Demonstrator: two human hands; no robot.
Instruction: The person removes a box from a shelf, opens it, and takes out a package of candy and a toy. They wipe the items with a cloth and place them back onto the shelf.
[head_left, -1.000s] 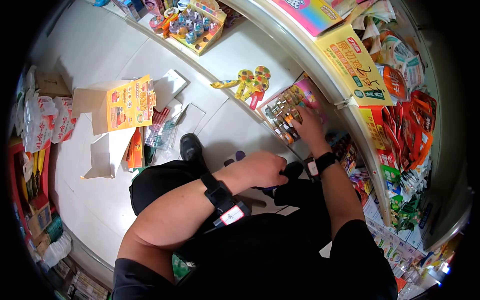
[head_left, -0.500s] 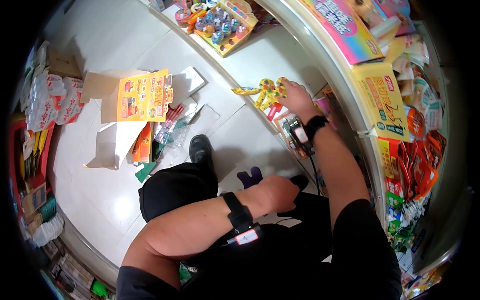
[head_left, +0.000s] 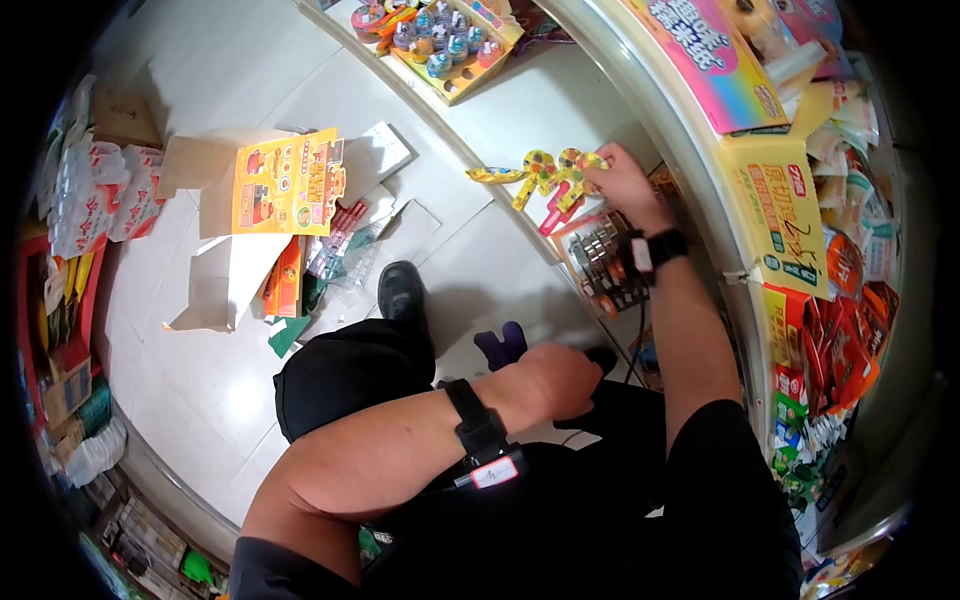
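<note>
My right hand reaches to the low shelf, its fingers pinched on one end of a yellow spotted snake-like toy. The toy lies in waves along the white shelf, its thin end pointing left. Beside it is a pink-red piece. Just below my right wrist stands a box of shiny round items. Bent across my lap, my left arm ends in my left hand, which is curled closed near my knee, with its fingertips hidden.
An opened carton with a yellow printed panel lies on the tiled floor, among clear plastic packaging. A display box of small bottles sits farther along the shelf. Snack packets fill the upper shelf at right. Purple slipper-like shapes are near my foot.
My right hand has shifted slightly right, drawing the yellow toy's end with it and stretching it out. More of the pink-red piece shows. My left hand stays in place.
</note>
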